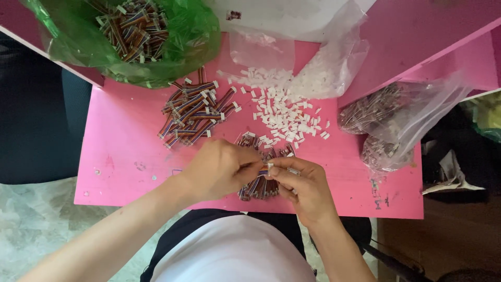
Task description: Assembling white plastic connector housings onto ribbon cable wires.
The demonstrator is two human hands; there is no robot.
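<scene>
My left hand [216, 168] and my right hand [303, 184] meet over the front middle of a pink table [125, 151]. Between their fingertips is a short multicoloured ribbon cable [263, 171] with a small white connector at its end; both hands pinch it. Under the hands lies a small heap of finished-looking cables [259, 187]. A pile of loose ribbon cables [194, 110] lies behind the left hand. Scattered white plastic connectors [284, 116] lie behind the right hand.
A green bag [78, 42] full of ribbon cables sits at the back left. A clear bag [323, 73] of white connectors lies at the back middle. Two clear bags [389, 125] with small parts rest at the right, beside a raised pink shelf [417, 42].
</scene>
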